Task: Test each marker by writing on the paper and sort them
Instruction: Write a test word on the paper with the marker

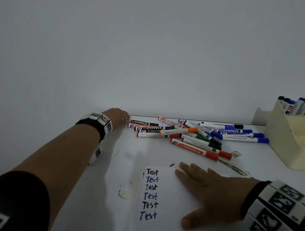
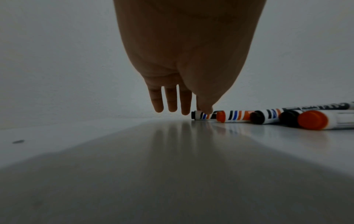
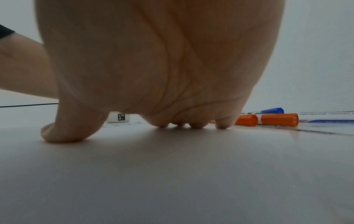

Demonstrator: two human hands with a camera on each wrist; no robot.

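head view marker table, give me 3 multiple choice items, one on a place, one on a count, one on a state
1. Where do the already sorted markers stand?
A. in the beige organizer at the table's right edge
B. on the paper
C. beside the left elbow

2. How many times is "Test" written on the paper?
A. three
B. six
C. nine

3. What is the right hand doing?
A. writing with a marker
B. lying flat on the paper
C. pulling off a cap

Key: 1 A, capped markers stick up from its back compartment. 2 B, six lines alternate black and blue. 3 B, its fingers are spread on the sheet and hold nothing, while the left hand reaches the end of a black marker in the loose pile.
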